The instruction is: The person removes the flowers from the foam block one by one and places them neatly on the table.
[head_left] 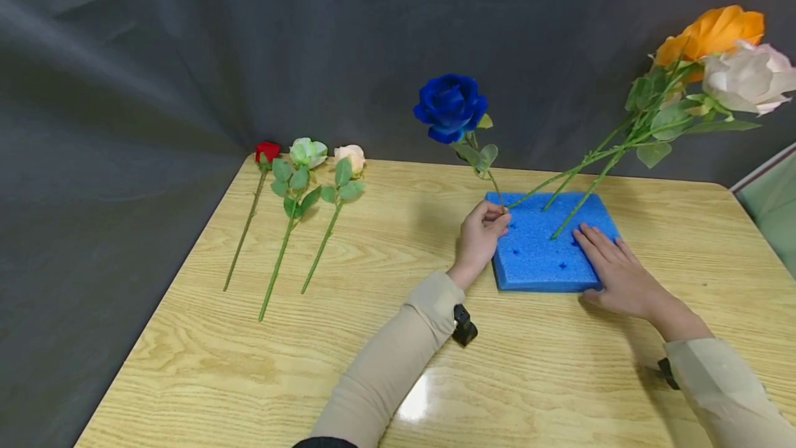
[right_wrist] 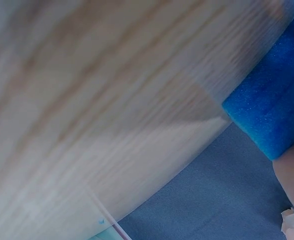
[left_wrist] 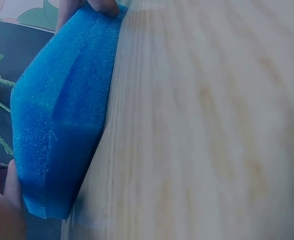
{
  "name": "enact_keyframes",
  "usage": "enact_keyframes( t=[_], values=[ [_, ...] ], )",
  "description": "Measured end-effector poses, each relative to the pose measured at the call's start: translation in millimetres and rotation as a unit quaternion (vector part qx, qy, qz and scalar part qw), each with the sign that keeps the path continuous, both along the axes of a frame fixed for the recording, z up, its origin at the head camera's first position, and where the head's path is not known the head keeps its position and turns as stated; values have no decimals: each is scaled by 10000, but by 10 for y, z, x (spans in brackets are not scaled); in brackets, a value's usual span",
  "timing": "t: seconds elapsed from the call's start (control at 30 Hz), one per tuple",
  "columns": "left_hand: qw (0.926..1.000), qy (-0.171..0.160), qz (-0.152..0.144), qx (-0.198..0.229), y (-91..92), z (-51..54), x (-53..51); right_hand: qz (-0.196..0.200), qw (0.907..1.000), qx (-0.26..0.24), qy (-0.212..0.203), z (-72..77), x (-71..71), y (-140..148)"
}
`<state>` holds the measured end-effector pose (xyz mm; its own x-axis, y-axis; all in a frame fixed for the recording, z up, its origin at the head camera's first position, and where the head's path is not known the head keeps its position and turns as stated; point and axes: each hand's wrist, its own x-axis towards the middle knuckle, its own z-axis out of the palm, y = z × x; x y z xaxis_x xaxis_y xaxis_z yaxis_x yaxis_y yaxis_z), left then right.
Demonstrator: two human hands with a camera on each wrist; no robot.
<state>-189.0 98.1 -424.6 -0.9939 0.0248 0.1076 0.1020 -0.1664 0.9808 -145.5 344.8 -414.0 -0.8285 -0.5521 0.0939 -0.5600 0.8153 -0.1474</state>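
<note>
My left hand (head_left: 480,238) pinches the lower stem of a blue rose (head_left: 451,108) at the left side of a blue foam block (head_left: 535,269). The rose leans a little to the left above the block; its stem end is hidden by the fingers. My right hand (head_left: 622,281) lies with straight fingers on the block's right part, the thumb at its front edge. Three green stems stand slanted in the foam, bearing an orange flower (head_left: 715,36) and a whitish-pink flower (head_left: 746,78). Several small holes show in the foam. In the left wrist view, left-hand fingers (left_wrist: 13,185) touch the block's side.
On the left of the wooden table (head_left: 373,365) lie a red rose (head_left: 267,151), a white-green rose (head_left: 307,152) and a pale pink rose (head_left: 350,157), stems toward me. A dark cloth (head_left: 311,40) hangs behind the table. A pale green surface (head_left: 771,206) shows at the far right.
</note>
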Motion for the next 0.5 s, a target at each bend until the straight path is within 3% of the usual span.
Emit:
enact_keyframes(
  t=[0.5],
  values=[
    [9995, 80, 123, 297, -4, -42, -4, -6, 10000, -17, -28, -11, -16, 0]
  ],
)
